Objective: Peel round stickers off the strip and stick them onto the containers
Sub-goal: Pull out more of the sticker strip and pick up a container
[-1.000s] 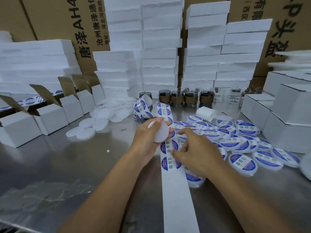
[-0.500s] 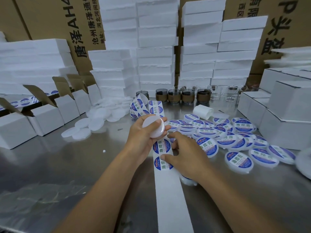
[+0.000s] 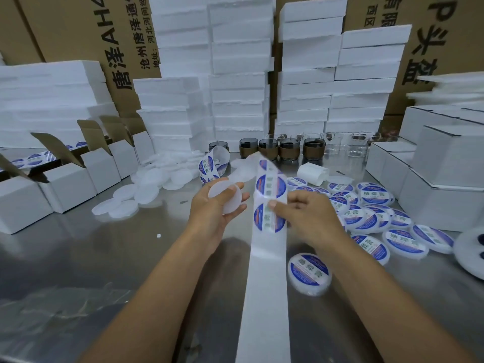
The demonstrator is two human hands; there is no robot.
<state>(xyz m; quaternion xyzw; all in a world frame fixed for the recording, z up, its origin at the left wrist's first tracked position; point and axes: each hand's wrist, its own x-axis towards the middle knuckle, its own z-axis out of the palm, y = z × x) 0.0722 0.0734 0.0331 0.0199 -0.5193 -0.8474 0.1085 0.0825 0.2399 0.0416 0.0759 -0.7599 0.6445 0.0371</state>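
Observation:
My left hand [image 3: 212, 213] holds a plain white round container lid [image 3: 227, 197] above the steel table, fingers curled under it. A long white backing strip [image 3: 265, 284] runs from the table's near edge up to my hands, carrying round blue-and-white stickers [image 3: 269, 187]. My right hand [image 3: 306, 213] pinches the strip at the lowest sticker [image 3: 262, 218], lifting it off the table. The far end of the strip curls into a loose roll [image 3: 212, 165]. Several labelled lids [image 3: 372, 216] lie to the right, and one [image 3: 309, 271] lies beside the strip.
Plain white lids [image 3: 146, 189] are heaped at left-centre. Open white cartons [image 3: 68, 179] line the left, closed ones [image 3: 432, 184] the right. Foam blocks [image 3: 235, 74] stack along the back, with dark glass cups [image 3: 288, 151] and a white roll [image 3: 313, 174] before them.
My right hand has lifted the strip off the table, so the stickers now stand up between my hands. The left hand has shifted left with the lid.

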